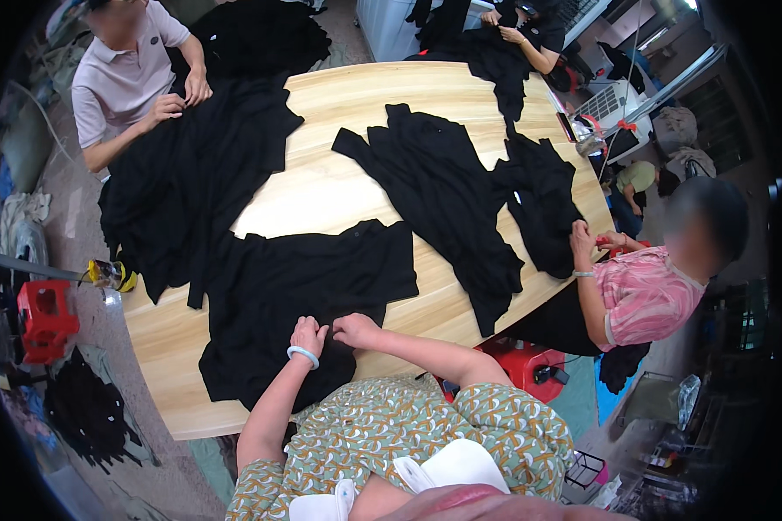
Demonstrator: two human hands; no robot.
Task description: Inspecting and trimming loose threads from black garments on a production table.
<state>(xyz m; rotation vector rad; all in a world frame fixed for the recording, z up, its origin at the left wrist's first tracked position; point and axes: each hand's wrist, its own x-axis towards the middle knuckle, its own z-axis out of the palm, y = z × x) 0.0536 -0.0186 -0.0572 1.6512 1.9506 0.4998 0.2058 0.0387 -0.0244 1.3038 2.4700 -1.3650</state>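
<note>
A black knit garment lies spread on the light wooden table in front of me, its lower part hanging over the near edge. My left hand, with a pale bangle at the wrist, is closed on the cloth close to that edge. Just to its right, my right hand pinches the same garment, its fingers curled in. The two hands almost touch. Anything small between the fingertips is hidden.
Another black garment lies right of centre. Co-workers handle black garments at the far left, right and far right. A red stool stands beside me, another red stool at left. A yellow-black object sits at the left edge.
</note>
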